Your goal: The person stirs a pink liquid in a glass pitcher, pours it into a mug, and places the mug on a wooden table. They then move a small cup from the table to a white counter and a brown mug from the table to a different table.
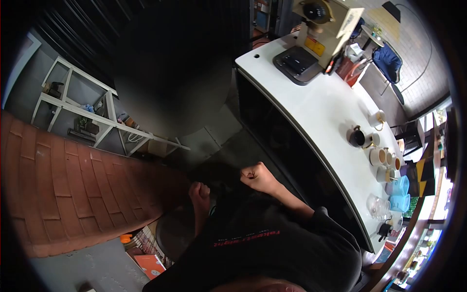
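Note:
My right hand [257,177] is curled into a fist in front of my dark shirt, beside the dark front of the white counter [311,121]. No object shows in it. To its left, my left hand [199,191] is also closed, held low near the brick wall [73,190]. Nothing shows in that fist either. The two hands are apart, and neither touches the counter or the wall.
A beige machine [335,29] with a black base stands at the counter's far end. Several cups, including a black cup [356,137], blue containers [400,202] and a clear glass vessel [377,206] line its right side. A white frame shelf [87,107] stands left. A dark blur covers the upper middle.

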The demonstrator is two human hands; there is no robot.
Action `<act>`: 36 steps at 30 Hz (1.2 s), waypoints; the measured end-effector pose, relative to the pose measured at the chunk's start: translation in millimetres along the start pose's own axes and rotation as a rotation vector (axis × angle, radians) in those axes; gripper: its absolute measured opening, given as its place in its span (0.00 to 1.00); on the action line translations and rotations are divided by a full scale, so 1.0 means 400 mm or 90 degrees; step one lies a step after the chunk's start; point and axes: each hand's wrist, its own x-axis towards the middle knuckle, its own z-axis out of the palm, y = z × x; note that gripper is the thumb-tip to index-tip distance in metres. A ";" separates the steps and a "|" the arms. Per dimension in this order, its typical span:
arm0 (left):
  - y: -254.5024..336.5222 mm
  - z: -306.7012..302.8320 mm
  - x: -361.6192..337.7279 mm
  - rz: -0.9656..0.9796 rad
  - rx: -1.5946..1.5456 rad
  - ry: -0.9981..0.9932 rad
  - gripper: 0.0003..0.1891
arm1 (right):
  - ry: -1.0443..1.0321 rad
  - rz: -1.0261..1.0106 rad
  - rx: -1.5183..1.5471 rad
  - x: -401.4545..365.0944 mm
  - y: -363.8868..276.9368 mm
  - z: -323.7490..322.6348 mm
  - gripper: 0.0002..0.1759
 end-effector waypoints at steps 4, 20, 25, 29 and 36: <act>0.008 -0.011 0.082 -0.006 -0.013 -0.005 0.16 | -0.008 0.001 0.023 0.104 0.044 0.044 0.16; 0.133 0.029 0.709 0.059 0.154 0.083 0.16 | -0.072 0.019 0.084 0.741 0.171 -0.037 0.16; 0.201 0.142 0.980 0.034 0.106 -0.071 0.16 | -0.045 -0.034 0.070 0.967 0.195 -0.142 0.16; 0.236 0.229 1.106 0.032 0.096 -0.071 0.17 | -0.015 -0.027 0.075 1.106 0.209 -0.198 0.17; 0.257 0.290 1.351 -0.047 0.095 -0.106 0.17 | 0.025 0.032 0.100 1.273 0.250 -0.260 0.18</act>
